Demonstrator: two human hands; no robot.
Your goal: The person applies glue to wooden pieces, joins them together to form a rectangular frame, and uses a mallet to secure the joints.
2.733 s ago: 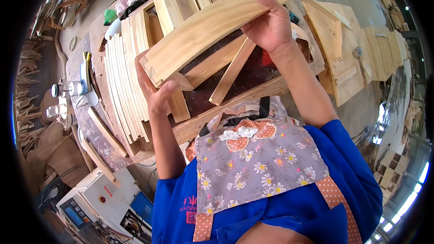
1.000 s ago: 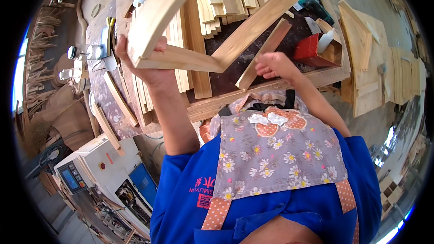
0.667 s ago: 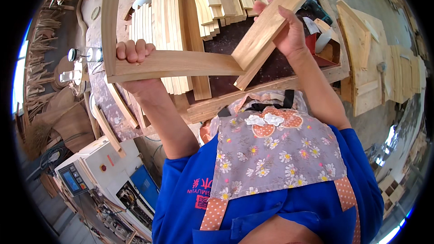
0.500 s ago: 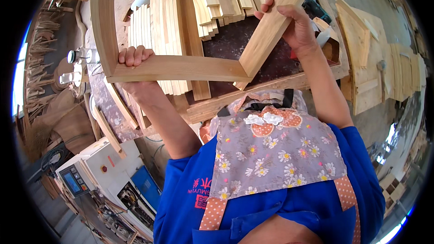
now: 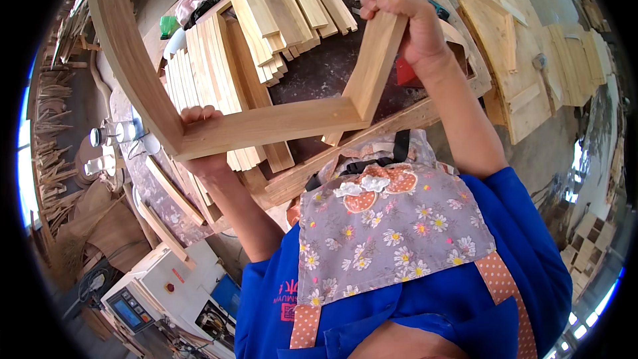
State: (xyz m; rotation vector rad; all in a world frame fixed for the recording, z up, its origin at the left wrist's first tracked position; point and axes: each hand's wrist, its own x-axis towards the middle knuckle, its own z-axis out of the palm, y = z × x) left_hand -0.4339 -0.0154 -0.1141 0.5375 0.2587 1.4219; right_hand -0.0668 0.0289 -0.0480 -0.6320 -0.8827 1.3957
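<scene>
A pale wooden frame (image 5: 272, 123) is held up over the bench, its boards meeting at two corners; its far end runs out of the picture. My left hand (image 5: 207, 161) is closed round the near board beside the left corner, fingertips over the upper edge and the rest below it. Higher up, my right hand (image 5: 413, 26) grips the right side board, its thumb across the face and its fingers curled round the other edge. Beneath the frame, light wooden slats (image 5: 199, 66) lie side by side, with a stack of boards (image 5: 286, 10) next to them.
The dark-topped workbench (image 5: 306, 80) has a wooden front edge close to my apron. A red box (image 5: 407, 74) sits on its right. Glass jars (image 5: 113, 134) stand at left, above a white machine (image 5: 166, 286) with a control panel. Plywood panels (image 5: 505, 46) lie at far right.
The frame has shifted left, and its left corner has come nearer to me. Its left board now slants, and the right board stands steeper. Both hands keep their grip. The whole view has shifted somewhat.
</scene>
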